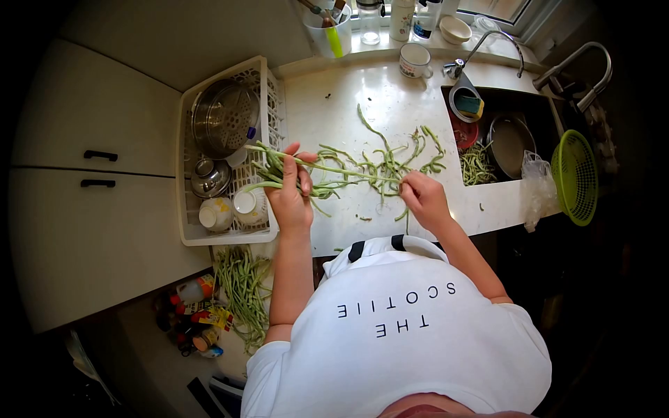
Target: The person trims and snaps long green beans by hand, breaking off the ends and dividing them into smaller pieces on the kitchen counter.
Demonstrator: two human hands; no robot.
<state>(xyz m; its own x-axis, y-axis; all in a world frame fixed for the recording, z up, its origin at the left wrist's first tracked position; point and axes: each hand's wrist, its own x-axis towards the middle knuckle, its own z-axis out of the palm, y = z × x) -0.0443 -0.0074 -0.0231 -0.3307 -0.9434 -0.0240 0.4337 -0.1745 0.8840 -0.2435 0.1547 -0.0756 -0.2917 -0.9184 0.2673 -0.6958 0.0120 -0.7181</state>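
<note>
My left hand (290, 198) is closed around a bunch of long green beans (268, 161), its fingers partly raised. One long bean (341, 171) stretches from that bunch across to my right hand (424, 198), whose fingertips pinch its far end. Beneath and between both hands, a loose tangle of long beans (387, 166) lies on the white counter (334, 97). A few short bits are scattered near it. Another heap of long beans (240, 289) rests at the lower left, beside my left forearm.
A white dish rack (263, 76) with pots and bowls borders the left side. On the right, the sink (540, 125) holds bean pieces (477, 166) and a pan. A green basket (575, 177) and a plastic bag (539, 188) sit at its edge; a mug (414, 61) stands behind.
</note>
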